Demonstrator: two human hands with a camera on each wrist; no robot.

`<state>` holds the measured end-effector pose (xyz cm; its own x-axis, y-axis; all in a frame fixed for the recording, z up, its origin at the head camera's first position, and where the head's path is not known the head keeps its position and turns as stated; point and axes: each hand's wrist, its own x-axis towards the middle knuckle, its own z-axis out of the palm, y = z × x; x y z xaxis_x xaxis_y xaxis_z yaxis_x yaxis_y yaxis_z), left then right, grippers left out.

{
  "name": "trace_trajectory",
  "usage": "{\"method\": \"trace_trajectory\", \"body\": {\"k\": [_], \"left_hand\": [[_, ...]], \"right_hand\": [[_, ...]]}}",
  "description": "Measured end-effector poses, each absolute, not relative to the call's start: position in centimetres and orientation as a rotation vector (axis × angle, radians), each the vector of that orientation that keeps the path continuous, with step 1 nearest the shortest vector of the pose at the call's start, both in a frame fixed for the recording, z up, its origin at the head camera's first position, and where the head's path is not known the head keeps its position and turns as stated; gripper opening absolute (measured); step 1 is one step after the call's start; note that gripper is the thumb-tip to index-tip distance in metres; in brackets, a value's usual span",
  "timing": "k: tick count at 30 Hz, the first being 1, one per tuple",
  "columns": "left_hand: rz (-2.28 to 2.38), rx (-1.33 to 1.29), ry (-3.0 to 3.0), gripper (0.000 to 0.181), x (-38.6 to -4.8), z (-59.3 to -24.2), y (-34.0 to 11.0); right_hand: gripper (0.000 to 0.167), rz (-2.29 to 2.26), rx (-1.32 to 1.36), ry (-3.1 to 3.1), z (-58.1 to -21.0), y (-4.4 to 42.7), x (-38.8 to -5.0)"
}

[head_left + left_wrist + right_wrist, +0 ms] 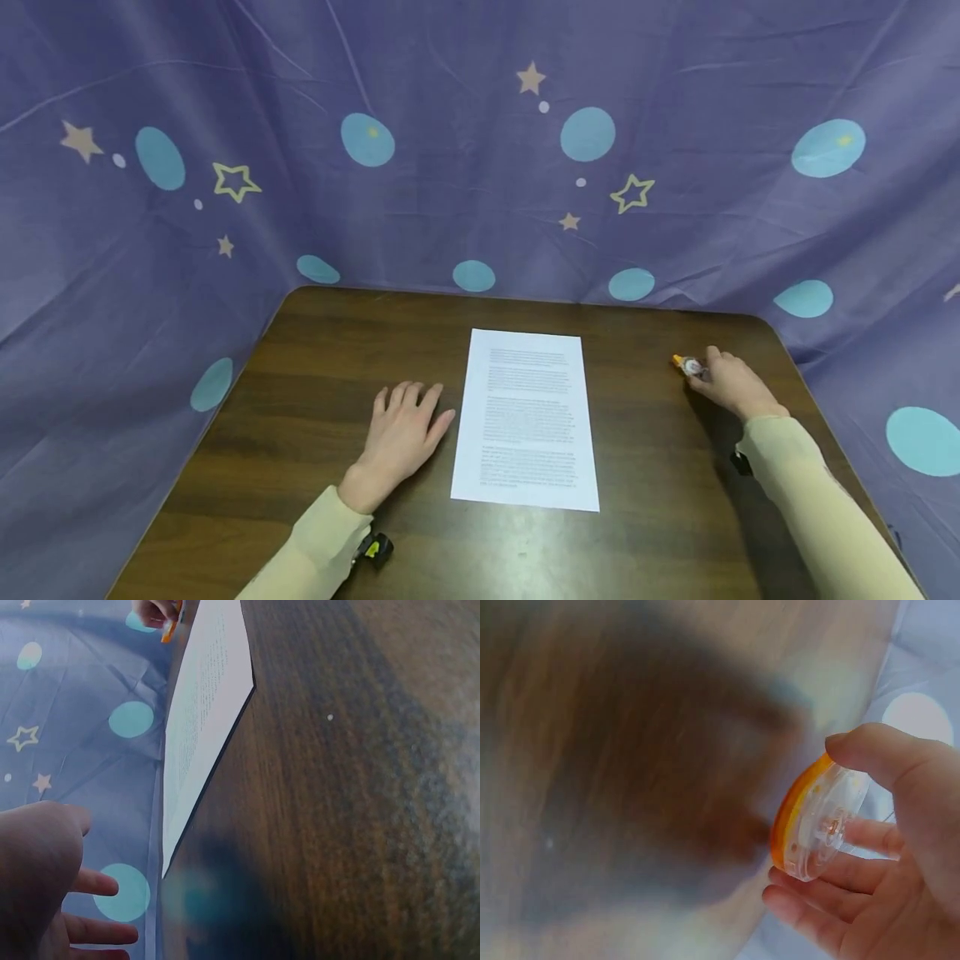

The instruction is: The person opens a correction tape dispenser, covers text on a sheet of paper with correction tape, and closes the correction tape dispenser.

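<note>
At the table's right side, my right hand (738, 387) grips a small clear and orange dispenser (690, 366). The right wrist view shows the thumb on one edge of the dispenser (814, 821) and the fingers of the hand (900, 840) around its other side. A printed sheet of paper (525, 421) lies at the middle of the table. Just left of the sheet, my left hand (397, 437) has its fingers spread and holds nothing. The sheet (206, 705) stretches beyond the left hand (45, 885) in the left wrist view.
A dark wooden table (300, 358) has rounded far corners. Behind and beside it hangs a purple cloth (465, 200) with stars and blue ovals.
</note>
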<state>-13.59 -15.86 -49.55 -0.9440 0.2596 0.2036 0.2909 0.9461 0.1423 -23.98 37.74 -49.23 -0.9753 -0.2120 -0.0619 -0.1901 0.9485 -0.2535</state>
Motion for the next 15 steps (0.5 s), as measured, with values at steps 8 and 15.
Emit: {"method": "trace_trajectory", "body": {"k": [8, 15], "left_hand": [[-0.255, -0.423, -2.938, 0.053, -13.6, -49.5, -15.8], [-0.261, -0.435, -2.942, 0.054, -13.8, -49.5, -15.5]], "right_hand": [[0.035, -0.404, -0.429, 3.028, -48.0, 34.7, -21.9], [0.035, -0.427, -0.630, 3.138, -46.4, 31.8, -20.1]]}}
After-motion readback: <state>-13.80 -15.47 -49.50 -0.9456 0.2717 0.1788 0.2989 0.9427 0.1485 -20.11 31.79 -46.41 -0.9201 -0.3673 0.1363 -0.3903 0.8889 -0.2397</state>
